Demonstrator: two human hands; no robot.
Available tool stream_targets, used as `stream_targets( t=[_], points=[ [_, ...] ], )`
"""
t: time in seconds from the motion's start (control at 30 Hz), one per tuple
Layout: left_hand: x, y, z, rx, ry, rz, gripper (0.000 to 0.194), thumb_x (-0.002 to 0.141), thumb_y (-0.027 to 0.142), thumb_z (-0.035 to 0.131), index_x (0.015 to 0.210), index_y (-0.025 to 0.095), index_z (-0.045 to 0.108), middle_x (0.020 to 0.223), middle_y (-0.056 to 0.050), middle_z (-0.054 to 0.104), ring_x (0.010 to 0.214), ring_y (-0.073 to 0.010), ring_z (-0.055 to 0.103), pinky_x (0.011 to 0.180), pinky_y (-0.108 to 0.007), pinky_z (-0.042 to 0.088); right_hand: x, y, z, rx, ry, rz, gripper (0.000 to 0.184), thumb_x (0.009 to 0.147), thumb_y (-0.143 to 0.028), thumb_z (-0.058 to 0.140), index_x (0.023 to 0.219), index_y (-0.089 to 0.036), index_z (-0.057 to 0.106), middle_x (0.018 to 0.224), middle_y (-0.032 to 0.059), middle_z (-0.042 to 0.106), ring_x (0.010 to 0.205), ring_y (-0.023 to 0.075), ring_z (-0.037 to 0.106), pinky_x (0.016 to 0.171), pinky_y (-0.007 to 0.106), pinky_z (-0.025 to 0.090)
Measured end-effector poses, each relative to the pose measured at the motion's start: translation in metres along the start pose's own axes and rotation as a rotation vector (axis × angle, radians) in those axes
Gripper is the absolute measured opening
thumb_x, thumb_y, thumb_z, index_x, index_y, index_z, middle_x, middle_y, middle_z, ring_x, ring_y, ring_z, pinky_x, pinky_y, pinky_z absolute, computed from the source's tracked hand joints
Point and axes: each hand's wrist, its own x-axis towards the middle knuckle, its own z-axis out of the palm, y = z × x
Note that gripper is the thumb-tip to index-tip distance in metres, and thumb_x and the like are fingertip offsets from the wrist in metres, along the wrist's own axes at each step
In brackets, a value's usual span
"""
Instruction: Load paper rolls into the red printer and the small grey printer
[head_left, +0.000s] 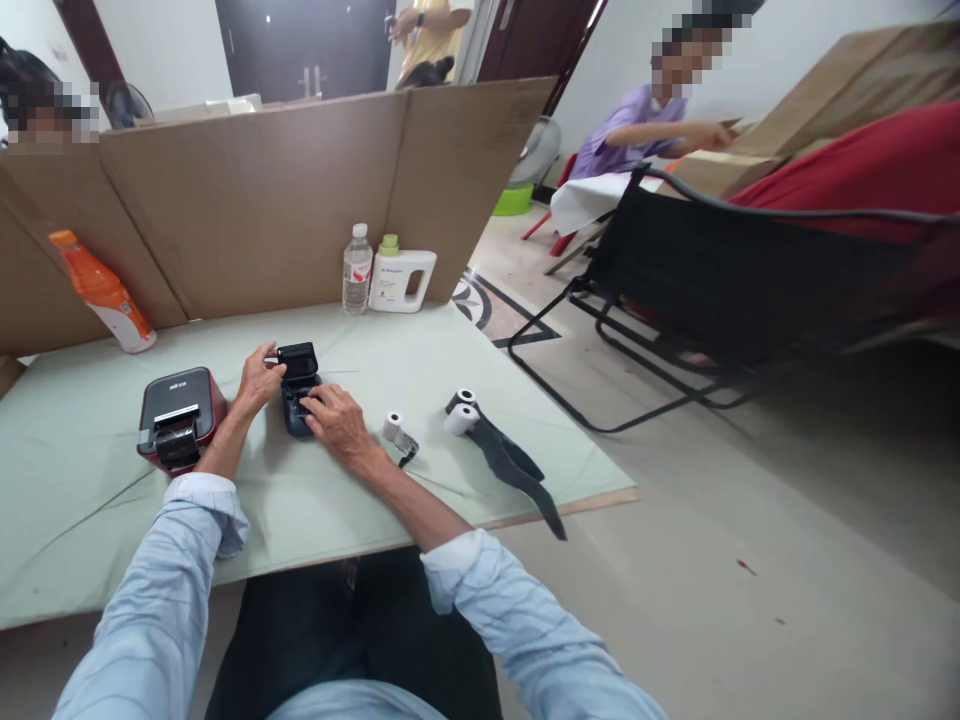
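Note:
A small black printer (298, 384) with its lid raised lies on the pale green table (90, 500). My left hand (257, 380) grips its left side by the lid. My right hand (336, 420) rests over its front, fingers reaching into the opened body. Just right of my right hand stands a small white paper roll (392, 426). Two more paper rolls (462, 410), with dark strips trailing toward the table's edge, lie further right.
A red and black printer (178, 416) sits to the left. An orange bottle (105, 294), a water bottle (357, 270) and a white jug (401, 280) stand by the cardboard screen (262, 190). A black folding chair (720, 290) is on the right. Other people are behind.

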Motion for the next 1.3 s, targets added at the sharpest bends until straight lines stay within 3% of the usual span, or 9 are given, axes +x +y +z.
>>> stream_targets(
  t=[0.1,0.2,0.33,0.5,0.6,0.7,0.77,1.03,1.3],
  points=[
    [-0.013,-0.002,-0.005,0.012,0.006,0.139,0.048,0.079,0.019,0.066,0.126,0.016,0.073,0.124,-0.011,0.073,0.099,-0.0220,0.073,0.090,-0.038,0.063,-0.005,0.001,0.004,0.015,0.019,-0.010,0.026,0.097,-0.017,0.066,0.120,-0.023,0.076,0.124,0.0114,0.071,0.115,0.0286,0.058,0.094,0.041,0.050],
    [-0.033,-0.001,-0.013,0.099,-0.059,0.269,0.038,0.083,0.022,0.065,0.119,0.020,0.078,0.127,-0.011,0.071,0.113,-0.0247,0.070,0.091,-0.037,0.063,-0.008,0.001,0.008,0.017,0.051,-0.018,0.028,0.098,-0.016,0.065,0.122,-0.023,0.076,0.126,0.0121,0.070,0.116,0.0284,0.058,0.094,0.041,0.050],
    [-0.062,-0.001,-0.022,0.188,-0.204,0.279,0.034,0.086,0.025,0.066,0.118,0.022,0.079,0.141,-0.012,0.064,0.128,-0.0281,0.065,0.091,-0.039,0.065,-0.011,0.000,0.010,0.021,0.064,-0.012,0.026,0.099,-0.016,0.063,0.120,-0.023,0.077,0.126,0.0129,0.070,0.116,0.0282,0.059,0.096,0.041,0.051],
    [-0.085,-0.003,-0.031,0.235,-0.290,0.208,0.059,0.085,0.031,0.073,0.143,0.025,0.067,0.162,-0.015,0.046,0.147,-0.0336,0.051,0.102,-0.045,0.062,-0.013,-0.004,0.006,0.076,0.012,0.016,0.028,0.100,-0.017,0.059,0.121,-0.022,0.077,0.131,0.0147,0.068,0.122,0.0294,0.058,0.104,0.045,0.051],
    [-0.091,-0.004,-0.033,0.311,-0.332,0.202,0.082,0.076,0.036,0.083,0.153,0.026,0.057,0.166,-0.016,0.042,0.153,-0.0383,0.045,0.109,-0.051,0.058,-0.015,-0.003,0.006,0.131,0.038,0.063,0.040,0.099,-0.025,0.064,0.138,-0.019,0.069,0.148,0.0184,0.059,0.137,0.0328,0.052,0.115,0.050,0.046],
    [-0.096,-0.003,-0.029,0.381,-0.307,0.217,0.090,0.075,0.043,0.087,0.156,0.024,0.053,0.166,-0.018,0.044,0.154,-0.0392,0.043,0.119,-0.056,0.049,-0.017,0.003,0.010,0.200,0.061,0.163,0.076,0.092,-0.038,0.075,0.159,-0.015,0.047,0.164,0.0227,0.043,0.150,0.0370,0.042,0.121,0.055,0.041],
    [-0.100,-0.001,-0.025,0.415,-0.282,0.230,0.091,0.077,0.047,0.085,0.157,0.022,0.051,0.163,-0.018,0.048,0.154,-0.0374,0.045,0.124,-0.055,0.044,-0.017,0.009,0.013,0.253,0.021,0.205,0.089,0.090,-0.043,0.078,0.164,-0.016,0.038,0.164,0.0228,0.042,0.151,0.0367,0.042,0.121,0.055,0.042],
    [-0.111,0.002,-0.013,0.516,-0.234,0.236,0.093,0.079,0.044,0.083,0.161,0.024,0.045,0.160,-0.014,0.055,0.145,-0.0350,0.056,0.121,-0.049,0.047,-0.018,0.019,0.018,0.318,-0.056,0.216,0.092,0.088,-0.047,0.080,0.164,-0.018,0.037,0.165,0.0219,0.044,0.153,0.0352,0.044,0.122,0.055,0.041],
    [-0.117,0.002,-0.006,0.596,-0.231,0.207,0.087,0.084,0.039,0.076,0.163,0.023,0.042,0.162,-0.017,0.052,0.148,-0.0360,0.052,0.122,-0.055,0.043,-0.019,0.016,0.022,0.273,-0.044,0.239,0.087,0.087,-0.046,0.081,0.160,-0.016,0.044,0.164,0.0227,0.047,0.152,0.0358,0.046,0.122,0.055,0.041]
  ],
)
